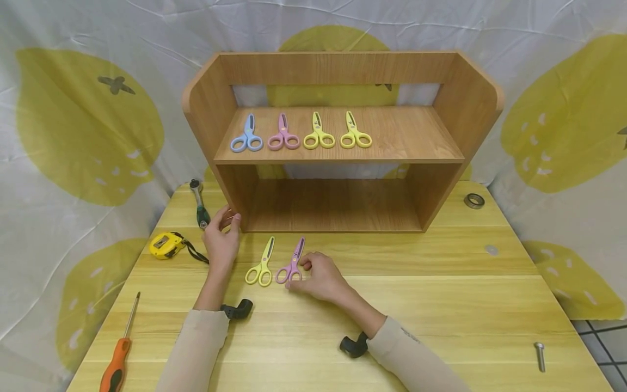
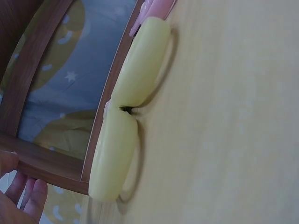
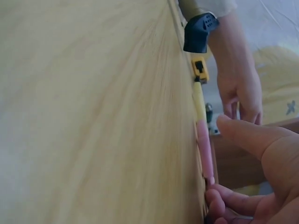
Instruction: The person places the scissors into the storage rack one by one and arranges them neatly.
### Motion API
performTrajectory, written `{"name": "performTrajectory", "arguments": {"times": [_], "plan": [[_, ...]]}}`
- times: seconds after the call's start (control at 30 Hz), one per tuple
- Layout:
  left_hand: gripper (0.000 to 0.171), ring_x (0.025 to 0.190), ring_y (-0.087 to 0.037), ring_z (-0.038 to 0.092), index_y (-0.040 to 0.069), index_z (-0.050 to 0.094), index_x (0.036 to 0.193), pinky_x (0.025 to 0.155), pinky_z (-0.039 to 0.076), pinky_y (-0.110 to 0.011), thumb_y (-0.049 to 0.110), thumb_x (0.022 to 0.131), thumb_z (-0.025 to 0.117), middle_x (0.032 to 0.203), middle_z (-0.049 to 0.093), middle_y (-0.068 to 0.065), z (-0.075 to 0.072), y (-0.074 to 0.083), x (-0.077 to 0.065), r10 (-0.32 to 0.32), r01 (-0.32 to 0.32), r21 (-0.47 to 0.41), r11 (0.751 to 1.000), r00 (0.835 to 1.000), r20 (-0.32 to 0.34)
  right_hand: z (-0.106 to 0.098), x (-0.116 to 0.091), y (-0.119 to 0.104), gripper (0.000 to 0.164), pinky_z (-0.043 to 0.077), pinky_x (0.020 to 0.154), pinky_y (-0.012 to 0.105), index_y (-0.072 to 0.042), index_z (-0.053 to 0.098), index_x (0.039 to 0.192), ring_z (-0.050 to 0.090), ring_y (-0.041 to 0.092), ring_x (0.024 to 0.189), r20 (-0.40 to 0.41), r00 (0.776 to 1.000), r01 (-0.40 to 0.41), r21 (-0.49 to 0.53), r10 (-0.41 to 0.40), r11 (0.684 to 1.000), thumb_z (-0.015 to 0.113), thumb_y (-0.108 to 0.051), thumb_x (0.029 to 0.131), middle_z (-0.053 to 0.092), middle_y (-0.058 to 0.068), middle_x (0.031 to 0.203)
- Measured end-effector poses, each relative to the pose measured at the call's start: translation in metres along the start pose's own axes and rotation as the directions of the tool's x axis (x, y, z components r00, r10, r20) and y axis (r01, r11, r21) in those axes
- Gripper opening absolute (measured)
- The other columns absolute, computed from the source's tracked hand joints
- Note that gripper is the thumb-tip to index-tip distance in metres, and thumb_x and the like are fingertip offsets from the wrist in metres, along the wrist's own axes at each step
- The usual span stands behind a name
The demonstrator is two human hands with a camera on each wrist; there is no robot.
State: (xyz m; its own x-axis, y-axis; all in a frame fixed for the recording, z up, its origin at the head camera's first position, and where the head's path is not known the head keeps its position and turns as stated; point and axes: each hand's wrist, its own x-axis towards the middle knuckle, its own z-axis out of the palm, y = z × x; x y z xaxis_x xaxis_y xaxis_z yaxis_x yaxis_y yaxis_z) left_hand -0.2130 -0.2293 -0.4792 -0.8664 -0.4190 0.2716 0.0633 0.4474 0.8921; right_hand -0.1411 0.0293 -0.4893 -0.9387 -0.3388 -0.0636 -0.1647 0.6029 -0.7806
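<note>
My left hand (image 1: 220,239) is at the lower left corner of the wooden shelf (image 1: 338,161); its thumb and loosely bent fingers lie close by the side panel. Flat on the table, yellow scissors (image 1: 265,264) lie to the right of that hand, with purple scissors (image 1: 295,260) beside them, both pointing toward the shelf. Around the right side of the purple pair is my right hand (image 1: 320,277), thumb near a handle loop and fingers by the blades. The right wrist view has the thumb raised apart from the fingers, whose tips are at the scissors' (image 3: 204,147) near end.
Blue (image 1: 247,133), pink (image 1: 283,132) and two yellow scissors (image 1: 318,130) line the upper shelf. A ratchet (image 1: 198,201), tape measure (image 1: 166,245) and orange screwdriver (image 1: 116,362) lie left. Rightward are a metal ring (image 1: 474,201), pale disc (image 1: 491,250) and bolt (image 1: 540,356).
</note>
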Motion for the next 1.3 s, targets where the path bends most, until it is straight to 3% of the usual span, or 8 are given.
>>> {"name": "performTrajectory", "arguments": {"times": [0.23, 0.43, 0.73, 0.97, 1.17, 1.3], "plan": [[0.039, 0.114, -0.019, 0.07, 0.018, 0.065, 0.14, 0.096, 0.059, -0.044, 0.028, 0.102, 0.067, 0.129, 0.072, -0.005, 0.0, -0.001, 0.0, -0.005, 0.005, 0.003, 1.0, 1.0, 0.0, 0.007, 0.007, 0.001, 0.057, 0.053, 0.08, 0.034, -0.009, 0.07, 0.111, 0.06, 0.018, 0.094, -0.033, 0.999, -0.043, -0.028, 0.042, 0.999, 0.094, -0.042, 0.071, 0.066, 0.004, 0.103], [0.041, 0.115, -0.02, 0.069, 0.018, 0.064, 0.142, 0.098, 0.058, -0.046, 0.028, 0.102, 0.066, 0.131, 0.072, -0.006, 0.0, -0.001, -0.001, -0.023, 0.023, 0.005, 1.0, 1.0, 0.008, 0.008, 0.01, 0.0, 0.043, 0.054, 0.072, 0.029, -0.007, 0.072, 0.107, 0.062, 0.015, 0.086, -0.053, 0.996, -0.073, -0.007, 0.072, 0.997, 0.092, -0.029, 0.076, 0.07, 0.002, 0.095], [0.04, 0.116, -0.018, 0.069, 0.02, 0.065, 0.141, 0.099, 0.058, -0.044, 0.029, 0.102, 0.066, 0.131, 0.072, -0.003, 0.0, -0.001, 0.0, -0.041, 0.041, 0.001, 0.999, 0.999, 0.009, 0.001, 0.009, -0.002, 0.038, 0.049, 0.061, 0.024, -0.004, 0.074, 0.106, 0.057, 0.014, 0.078, -0.06, 0.994, -0.086, 0.012, 0.086, 0.996, 0.089, -0.022, 0.077, 0.068, 0.003, 0.09], [0.04, 0.115, -0.018, 0.069, 0.02, 0.064, 0.141, 0.098, 0.058, -0.044, 0.029, 0.102, 0.066, 0.13, 0.072, -0.003, 0.001, -0.002, 0.001, -0.034, 0.034, -0.002, 0.999, 0.999, 0.012, -0.004, 0.007, -0.002, 0.034, 0.045, 0.065, 0.027, -0.004, 0.074, 0.101, 0.053, 0.017, 0.085, -0.072, 0.992, -0.106, -0.015, 0.104, 0.994, 0.088, -0.021, 0.075, 0.063, 0.005, 0.095], [0.041, 0.115, -0.019, 0.069, 0.019, 0.064, 0.142, 0.098, 0.058, -0.045, 0.029, 0.102, 0.066, 0.131, 0.072, -0.004, 0.001, -0.002, 0.001, -0.031, 0.031, -0.002, 1.0, 0.999, 0.015, -0.011, 0.005, -0.002, 0.034, 0.037, 0.048, 0.023, -0.003, 0.069, 0.106, 0.048, 0.009, 0.059, -0.036, 0.992, -0.12, 0.043, 0.121, 0.992, 0.083, -0.019, 0.08, 0.062, 0.0, 0.073], [0.04, 0.114, -0.018, 0.069, 0.02, 0.065, 0.141, 0.096, 0.059, -0.04, 0.03, 0.102, 0.066, 0.13, 0.072, -0.003, 0.0, -0.003, 0.001, -0.021, 0.021, 0.001, 1.0, 1.0, 0.015, -0.017, 0.003, 0.001, 0.034, 0.034, 0.044, 0.021, -0.004, 0.068, 0.112, 0.046, 0.007, 0.051, -0.014, 0.992, -0.127, 0.107, 0.129, 0.986, 0.08, -0.015, 0.082, 0.064, -0.003, 0.065]]}}
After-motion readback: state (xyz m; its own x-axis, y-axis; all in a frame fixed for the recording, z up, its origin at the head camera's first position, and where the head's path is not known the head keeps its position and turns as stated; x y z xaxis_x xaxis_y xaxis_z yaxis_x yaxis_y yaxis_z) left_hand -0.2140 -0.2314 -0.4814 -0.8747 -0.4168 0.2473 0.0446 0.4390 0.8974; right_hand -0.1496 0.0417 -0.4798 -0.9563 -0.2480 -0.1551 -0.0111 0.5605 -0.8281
